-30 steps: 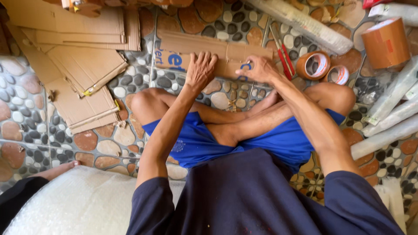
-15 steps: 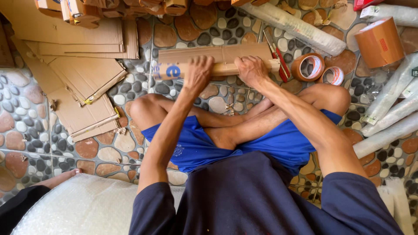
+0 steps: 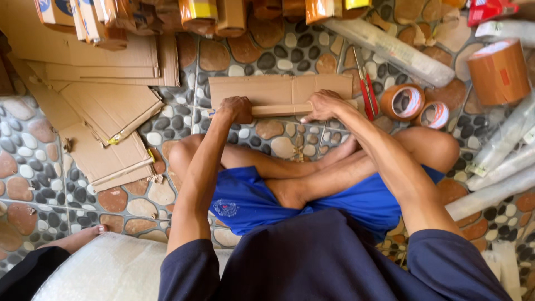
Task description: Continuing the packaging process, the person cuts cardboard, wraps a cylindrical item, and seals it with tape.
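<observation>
Seated person rolling a cardboard sheet [image 3: 278, 89] on a pebble floor.
Left hand [image 3: 237, 108] and right hand [image 3: 322, 106] clasp the roll's ends; even pressure would keep it tight.

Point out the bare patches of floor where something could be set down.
Bare pebble floor lies left of the flattened cardboard pile. A narrower strip runs between the cardboard piece under the left hand and right hand and the legs. Crowded right: tape rolls, wrapped tubes.
</observation>
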